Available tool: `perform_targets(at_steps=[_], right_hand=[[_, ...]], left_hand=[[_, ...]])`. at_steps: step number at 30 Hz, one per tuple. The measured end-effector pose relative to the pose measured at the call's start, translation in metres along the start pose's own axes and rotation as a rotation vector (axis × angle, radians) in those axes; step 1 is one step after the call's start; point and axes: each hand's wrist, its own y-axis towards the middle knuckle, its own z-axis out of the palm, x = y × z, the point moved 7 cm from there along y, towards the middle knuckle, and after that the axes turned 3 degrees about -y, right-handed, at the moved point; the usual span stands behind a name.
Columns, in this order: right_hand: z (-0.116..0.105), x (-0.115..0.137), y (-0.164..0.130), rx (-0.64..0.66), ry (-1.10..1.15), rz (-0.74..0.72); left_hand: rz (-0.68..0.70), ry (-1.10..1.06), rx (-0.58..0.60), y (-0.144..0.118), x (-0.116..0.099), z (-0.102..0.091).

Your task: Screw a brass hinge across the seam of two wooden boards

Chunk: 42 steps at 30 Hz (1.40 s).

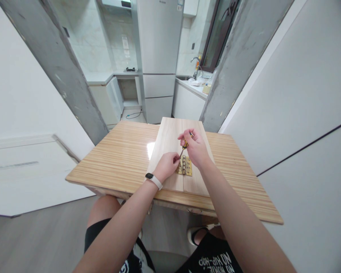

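Note:
My right hand [196, 148] is closed around a screwdriver [185, 145] with a yellow and black handle. Its shaft slants down and left toward the upper left part of a brass hinge [188, 166]. The hinge lies unfolded across the seam between two pale wooden boards [170, 138], its knuckle running along the seam. At the screwdriver's tip, my left hand [168, 165] has its fingers pinched together beside the hinge's left leaf. Whatever those fingertips hold, perhaps something small, is hidden. A watch with a white band [156, 181] is on my left wrist.
The boards rest on a wood-grain table [125, 151] with a front edge close to my knees. Behind it stand a tall fridge [159, 38], an open cabinet [129, 91] and a sink counter [191, 89]. White panels flank the table on both sides.

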Motion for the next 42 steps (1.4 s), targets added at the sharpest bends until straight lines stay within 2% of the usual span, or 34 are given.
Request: perform_targets(at_steps=[6,10,21,28,32,36,42], right_hand=[[0.005,0.003,0.000,0.095,0.051,0.032],[0.001,-0.001,0.002,0.036,0.003,0.062],[-0.003,-0.009,0.007,-0.071,0.049,0.060],[-0.003,-0.007,0.007,-0.133,-0.072,0.020],[0.007,0.000,0.003,-0.046,-0.055,-0.021],[0.011,0.004,0.002,0.047,0.031,0.001],[-0.003,-0.001,0.006,-0.007,-0.012,0.031]], left_hand=[[0.006,0.005,0.001,0.000,-0.001,-0.001],[0.013,0.013,0.002,-0.001,-0.003,-0.002],[0.024,0.019,-0.005,0.000,-0.001,0.000],[0.031,0.016,-0.002,0.000,-0.001,0.001],[0.027,0.021,-0.005,0.001,0.000,0.002],[0.024,0.033,-0.008,0.000,0.000,0.001],[0.016,0.024,-0.002,0.000,0.000,0.000]])
